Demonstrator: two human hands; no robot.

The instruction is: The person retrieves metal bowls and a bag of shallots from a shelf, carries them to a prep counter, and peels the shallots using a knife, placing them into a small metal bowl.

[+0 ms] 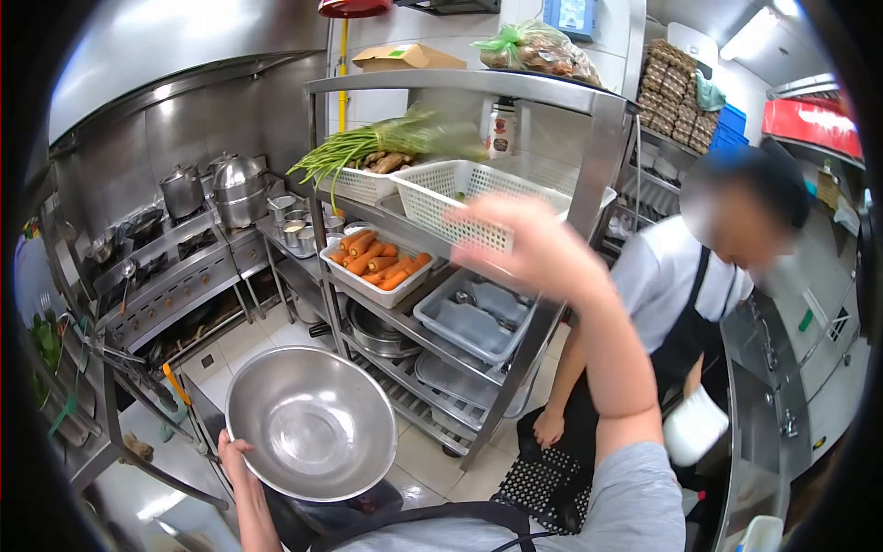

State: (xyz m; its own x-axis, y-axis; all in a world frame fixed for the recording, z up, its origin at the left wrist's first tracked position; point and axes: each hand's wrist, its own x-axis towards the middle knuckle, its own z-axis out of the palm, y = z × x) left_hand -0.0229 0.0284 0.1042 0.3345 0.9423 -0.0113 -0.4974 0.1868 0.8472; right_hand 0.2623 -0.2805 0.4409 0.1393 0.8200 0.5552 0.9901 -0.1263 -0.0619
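My left hand (236, 457) grips the rim of a large steel bowl (308, 432), which looks empty, with the thumb over its left edge. My right hand (515, 235) is raised, blurred by motion, in front of a white perforated basket (441, 189) on the upper shelf; its fingers are smeared, and whether it touches the basket is unclear. Something small and green shows inside that basket. Beside it, long green stalks (359, 147) lie over another white basket holding brown roots (386, 163). One shelf lower are a tray of carrots (377, 262) and a pale plastic tub (474, 317) with metal utensils.
The metal rack (589, 156) stands directly ahead. At right, a co-worker in a dark apron (699, 313) leans toward the sink counter (750, 396), holding something white (696, 426). A stove (170, 285) with pots is at left. A black perforated mat (543, 483) lies on the floor.
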